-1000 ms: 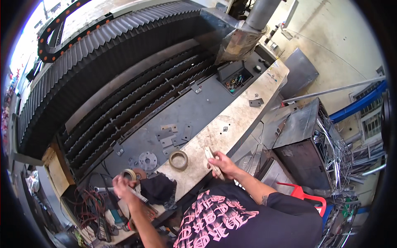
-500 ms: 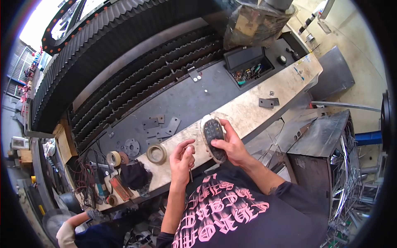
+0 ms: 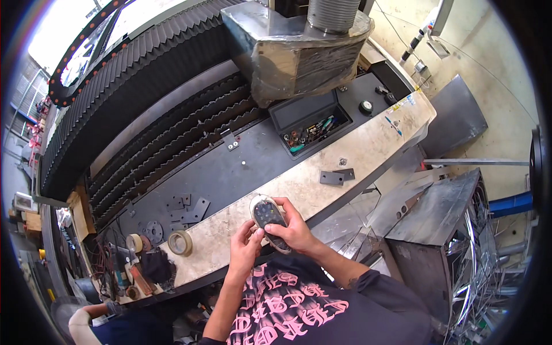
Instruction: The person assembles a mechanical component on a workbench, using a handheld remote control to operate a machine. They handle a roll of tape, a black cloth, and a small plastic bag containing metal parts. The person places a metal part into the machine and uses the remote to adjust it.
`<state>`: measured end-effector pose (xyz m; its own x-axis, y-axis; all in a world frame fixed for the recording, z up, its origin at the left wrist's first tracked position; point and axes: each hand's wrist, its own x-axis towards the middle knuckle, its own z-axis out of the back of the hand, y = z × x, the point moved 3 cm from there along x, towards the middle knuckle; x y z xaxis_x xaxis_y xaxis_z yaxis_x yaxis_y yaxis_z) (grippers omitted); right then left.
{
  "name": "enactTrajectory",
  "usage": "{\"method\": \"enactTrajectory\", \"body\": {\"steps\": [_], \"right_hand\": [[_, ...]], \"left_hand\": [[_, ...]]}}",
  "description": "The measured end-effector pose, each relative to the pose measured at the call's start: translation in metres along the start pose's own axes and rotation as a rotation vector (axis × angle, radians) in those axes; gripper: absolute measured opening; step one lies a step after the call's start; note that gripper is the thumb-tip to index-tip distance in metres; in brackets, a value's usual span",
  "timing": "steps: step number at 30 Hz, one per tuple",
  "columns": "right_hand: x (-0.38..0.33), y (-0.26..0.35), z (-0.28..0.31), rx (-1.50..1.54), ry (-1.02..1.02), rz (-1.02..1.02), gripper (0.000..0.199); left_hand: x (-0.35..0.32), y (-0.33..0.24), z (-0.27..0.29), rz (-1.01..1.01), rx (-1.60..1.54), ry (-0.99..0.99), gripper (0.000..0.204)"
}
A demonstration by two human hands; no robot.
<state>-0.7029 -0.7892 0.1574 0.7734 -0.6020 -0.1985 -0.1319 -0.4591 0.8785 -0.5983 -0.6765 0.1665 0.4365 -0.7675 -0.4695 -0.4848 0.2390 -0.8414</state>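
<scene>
In front of my chest I hold a handheld remote control (image 3: 270, 217), oval, with a pale casing and a dark button face turned up. My right hand (image 3: 294, 233) wraps its right side, thumb lying across the lower buttons. Close against the left edge is my left hand (image 3: 244, 248), its fingers curled and thumb bent in by the remote; the exact contact of the fingertips is hard to make out. Beyond the remote runs a worn, pale bench ledge (image 3: 287, 187). Two small dark plates with holes (image 3: 332, 177) lie on it to the right.
Left on the ledge are a tape roll (image 3: 180, 243), a dark cloth (image 3: 156, 266) and tools. Flat metal parts (image 3: 198, 210) and an open toolbox (image 3: 310, 129) occupy the grey machine bed. A plastic-wrapped machine head (image 3: 305, 63) overhangs it. Right stands a scrap bin (image 3: 422, 276); another person's arm (image 3: 86, 316) shows lower left.
My left hand has come in from beside the remote control to its left edge. The remote and my right hand sit lower left in view, and the whole view has shifted.
</scene>
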Motion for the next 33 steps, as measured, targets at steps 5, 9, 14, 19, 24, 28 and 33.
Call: {"method": "enactTrajectory", "body": {"steps": [5,9,14,19,24,28,33], "right_hand": [[-0.008,-0.011,0.005,-0.129,-0.035,0.09,0.057],[-0.008,0.001,-0.001,-0.189,0.008,0.054,0.057],[-0.014,0.002,0.0,-0.32,0.09,0.062,0.061],[-0.015,0.005,0.0,-0.232,0.199,-0.033,0.071],[-0.001,0.005,-0.006,-0.171,0.307,-0.106,0.081],[0.014,-0.004,-0.015,-0.149,0.351,-0.091,0.078],[0.025,-0.009,-0.033,-0.218,0.369,-0.195,0.074]], "left_hand": [[-0.001,-0.004,-0.009,-0.073,0.178,0.033,0.043],[0.0,-0.01,-0.011,0.05,0.063,-0.001,0.019],[-0.002,0.017,-0.005,0.036,-0.145,-0.056,0.033],[-0.003,0.01,-0.009,-0.11,-0.095,-0.134,0.035],[-0.003,0.014,0.003,-0.223,0.007,-0.171,0.028],[-0.004,0.019,0.016,-0.256,-0.058,-0.24,0.028],[-0.006,0.009,0.036,-0.217,-0.096,-0.304,0.026]]}}
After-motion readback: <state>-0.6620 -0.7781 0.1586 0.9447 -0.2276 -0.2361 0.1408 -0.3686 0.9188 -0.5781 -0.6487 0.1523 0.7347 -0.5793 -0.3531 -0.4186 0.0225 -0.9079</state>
